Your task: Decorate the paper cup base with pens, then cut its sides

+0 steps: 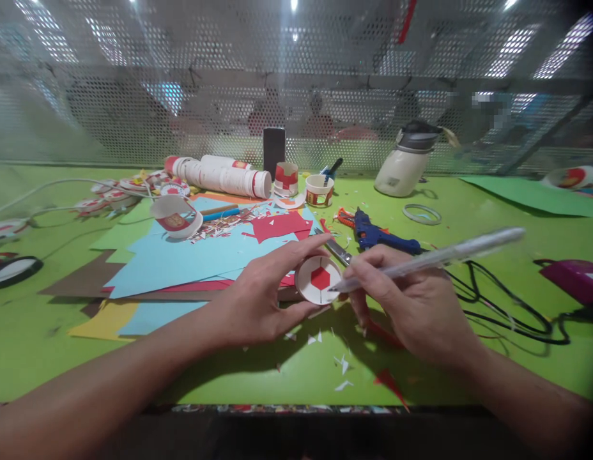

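My left hand [262, 294] grips a small white paper disc [308, 287] by its edge, between thumb and fingers. It looks like the base of a paper cup, with a red hexagon in its middle and short dark lines running out to the rim. In my right hand [411, 300] is a pen [450, 255] with a clear, shiny barrel, its tip at the disc's lower right face. Metal scissors [339, 250] lie just behind the disc, partly hidden by my hands. White and red paper scraps [343, 365] are scattered on the green table below.
Coloured paper sheets [153, 262] are stacked at left, under a tipped paper cup [174, 217]. Behind lie nested paper cups [220, 176]. A blue glue gun [380, 235] and black cable [512, 319] are at right. A white bottle [399, 169] stands farther back.
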The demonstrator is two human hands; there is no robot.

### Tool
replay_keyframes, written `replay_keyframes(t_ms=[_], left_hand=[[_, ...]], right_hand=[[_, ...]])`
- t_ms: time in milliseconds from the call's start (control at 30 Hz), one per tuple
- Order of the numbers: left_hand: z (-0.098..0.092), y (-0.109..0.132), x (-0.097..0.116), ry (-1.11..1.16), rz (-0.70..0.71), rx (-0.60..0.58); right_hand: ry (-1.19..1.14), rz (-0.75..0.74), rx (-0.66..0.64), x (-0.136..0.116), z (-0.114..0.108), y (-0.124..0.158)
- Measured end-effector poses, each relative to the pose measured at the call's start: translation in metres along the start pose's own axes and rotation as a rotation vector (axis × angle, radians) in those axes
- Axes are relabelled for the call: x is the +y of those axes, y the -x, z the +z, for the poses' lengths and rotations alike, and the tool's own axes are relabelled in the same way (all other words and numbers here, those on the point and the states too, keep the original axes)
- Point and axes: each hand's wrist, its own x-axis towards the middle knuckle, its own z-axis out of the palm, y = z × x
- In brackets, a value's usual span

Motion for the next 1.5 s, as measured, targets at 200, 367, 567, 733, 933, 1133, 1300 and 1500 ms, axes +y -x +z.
replay_keyframes(t_ms=[200,367,567,733,933,1133,1300,1500], left_hand=[[-0.001,-0.001,0.002,-0.008,-0.025,0.017],[0.001,0.001,0.002,0.026,-0.045,0.045],[0.003,0.000,0.004,0.125,-0.120,0.050],[0.005,-0.001,0.003,0.174,-0.159,0.058],[0.006,-0.001,-0.002,0.186,-0.137,0.052],[0.007,-0.003,-0.006,0.159,-0.066,0.109],[0.005,-0.005,-0.006,0.179,-0.105,0.104],[0.003,-0.005,-0.010,0.195,-0.149,0.128]], right_hand=[[-0.192,-0.110,0.152,0.002,-0.005,-0.002],[0.094,-0.132,0.227,0.004,-0.010,-0.007],[0.151,-0.081,0.061,0.004,-0.007,-0.012],[0.131,-0.058,0.020,0.005,-0.002,-0.012],[0.126,-0.005,0.017,0.005,0.000,-0.012],[0.153,-0.024,-0.017,-0.001,0.000,-0.016],[0.191,-0.017,-0.061,-0.007,-0.003,-0.024],[0.214,-0.024,-0.072,-0.006,-0.002,-0.034]])
